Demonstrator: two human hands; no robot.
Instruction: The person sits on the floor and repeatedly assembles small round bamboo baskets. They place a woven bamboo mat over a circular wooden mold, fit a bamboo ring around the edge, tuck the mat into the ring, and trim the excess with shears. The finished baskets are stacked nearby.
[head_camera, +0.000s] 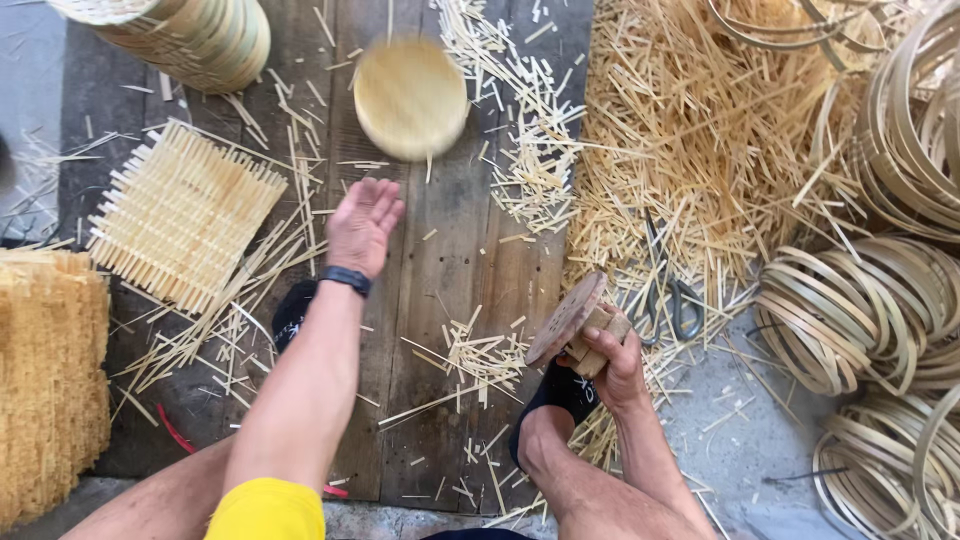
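Our left hand (362, 222) was spread open, empty, just near of a blurred round bamboo lid (411, 98); our right hand (612, 362) gripped a round wooden tool (567, 319).

round bamboo lid (411, 98) beyond open left hand (362, 225)

Dark weathered wooden planks (440, 270) underfoot, grey concrete floor (740, 440) at the right edge, pale bamboo offcuts (680, 150) heaped across both, even daylight
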